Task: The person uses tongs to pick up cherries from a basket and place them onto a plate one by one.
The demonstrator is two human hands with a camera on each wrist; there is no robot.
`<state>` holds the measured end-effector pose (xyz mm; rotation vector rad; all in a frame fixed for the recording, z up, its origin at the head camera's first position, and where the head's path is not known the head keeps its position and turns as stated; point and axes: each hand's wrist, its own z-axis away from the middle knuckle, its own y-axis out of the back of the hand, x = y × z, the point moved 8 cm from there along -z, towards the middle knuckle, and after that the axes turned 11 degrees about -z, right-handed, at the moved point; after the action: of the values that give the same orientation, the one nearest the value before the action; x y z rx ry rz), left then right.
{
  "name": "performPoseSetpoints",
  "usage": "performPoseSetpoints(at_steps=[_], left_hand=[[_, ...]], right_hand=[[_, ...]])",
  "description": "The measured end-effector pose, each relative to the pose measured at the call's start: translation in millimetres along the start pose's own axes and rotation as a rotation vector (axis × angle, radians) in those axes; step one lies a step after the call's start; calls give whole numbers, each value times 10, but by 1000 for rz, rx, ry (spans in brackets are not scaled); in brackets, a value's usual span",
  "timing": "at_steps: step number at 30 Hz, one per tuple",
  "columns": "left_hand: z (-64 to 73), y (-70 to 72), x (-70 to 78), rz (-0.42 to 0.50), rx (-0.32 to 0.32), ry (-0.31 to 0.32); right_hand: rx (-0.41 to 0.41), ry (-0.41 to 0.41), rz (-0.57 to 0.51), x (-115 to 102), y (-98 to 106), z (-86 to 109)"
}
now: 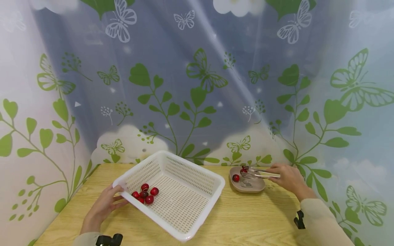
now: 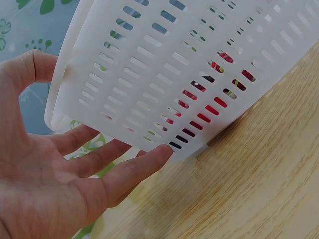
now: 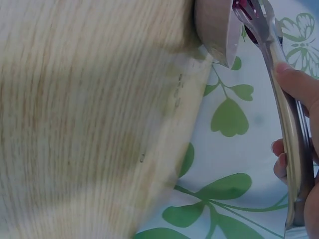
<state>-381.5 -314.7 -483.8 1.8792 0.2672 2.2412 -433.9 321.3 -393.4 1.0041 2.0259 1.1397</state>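
Head view: right fingers (image 1: pixel 275 171) curl round tongs (image 3: pixel 289 129), tips at a cherry (image 1: pixel 244 170) in the dish (image 1: pixel 247 190) just beyond; left fingers (image 2: pixel 134 172) grip the basket (image 1: pixel 184 235). Likely picking or placing; next needs steady tips.

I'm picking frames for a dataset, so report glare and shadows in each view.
Head: pale diagonal glare on the patterned sheet, soft shadow on the table near the right hand; left wrist: soft shadow on the table beside the basket; right wrist: broad, soft shadows across the table, highlights on the metal utensil.
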Motion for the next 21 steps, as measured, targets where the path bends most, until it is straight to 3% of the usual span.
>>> performPoseSetpoints(at_steps=[16, 21], left_hand=[[19, -1, 4, 8, 1, -10], [18, 1, 12, 5, 6, -10]], right_hand=[[-42, -61, 0, 76, -195, 4], [-19, -66, -7, 71, -172, 6]])
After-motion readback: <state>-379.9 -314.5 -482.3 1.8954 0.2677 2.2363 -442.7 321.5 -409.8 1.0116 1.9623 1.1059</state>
